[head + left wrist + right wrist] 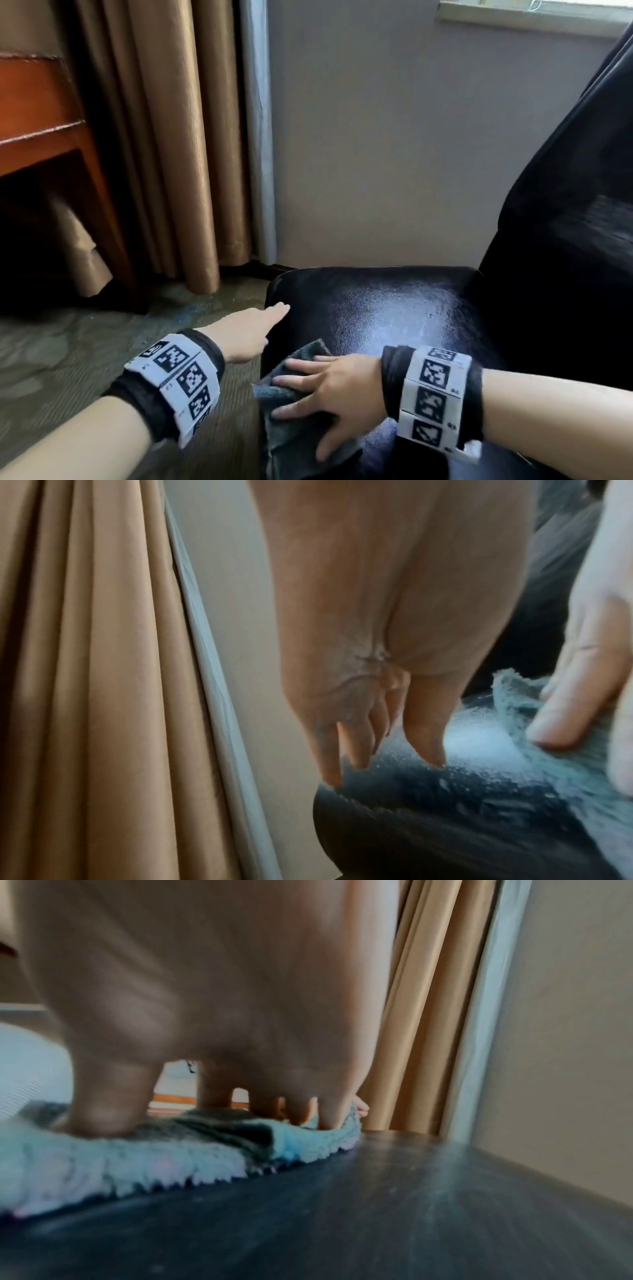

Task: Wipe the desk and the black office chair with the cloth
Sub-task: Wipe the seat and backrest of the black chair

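Note:
The black office chair's seat point(394, 308) fills the lower middle of the head view, its backrest point(575, 192) rising at the right. A grey-green cloth point(291, 428) lies over the seat's near left corner. My right hand point(318, 390) presses flat on the cloth with fingers spread; in the right wrist view its fingertips point(308, 1112) rest on the cloth point(154, 1158). My left hand point(253, 329) reaches out with straight fingers and touches the seat's left edge, holding nothing; in the left wrist view its fingertips point(332, 772) meet the seat edge point(428, 818).
A wooden desk point(41, 113) stands at the far left. Brown curtains point(161, 137) hang beside it, then a pale wall point(394, 137) behind the chair. Patterned carpet point(68, 359) covers the floor left of the seat.

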The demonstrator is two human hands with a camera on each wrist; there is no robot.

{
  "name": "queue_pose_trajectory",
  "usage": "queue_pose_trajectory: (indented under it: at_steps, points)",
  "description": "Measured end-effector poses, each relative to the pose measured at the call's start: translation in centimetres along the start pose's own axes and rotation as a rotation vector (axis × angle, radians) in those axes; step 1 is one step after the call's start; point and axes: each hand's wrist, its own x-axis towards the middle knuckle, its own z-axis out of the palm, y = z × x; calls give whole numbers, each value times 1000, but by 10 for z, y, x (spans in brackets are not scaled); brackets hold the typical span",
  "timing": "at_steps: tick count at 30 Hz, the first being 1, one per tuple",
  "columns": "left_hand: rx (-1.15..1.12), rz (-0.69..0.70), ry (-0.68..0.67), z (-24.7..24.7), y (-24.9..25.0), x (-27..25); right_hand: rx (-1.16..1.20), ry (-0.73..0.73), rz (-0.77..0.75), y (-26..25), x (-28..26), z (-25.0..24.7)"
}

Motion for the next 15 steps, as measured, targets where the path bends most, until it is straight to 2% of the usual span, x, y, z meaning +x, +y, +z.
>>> queue_pose_trajectory:
  at_steps: [2, 6, 9, 12, 15]
  points:
    - [-48, 54, -17, 1, 4, -1, 32, -19, 4, 3, 1, -6]
    - [-103, 111, -71, 2, 4, 2, 17, -11, 112, 14, 19, -16]
    - [-73, 105, -88, 2, -1, 7, -62, 19, 88, -7, 21, -4]
    - [-35, 99, -101, -1, 2, 10, -82, -25, 17, -23, 18, -2]
    - [11, 71, -117, -3, 8, 9, -75, -81, 103, -9, 28, -12]
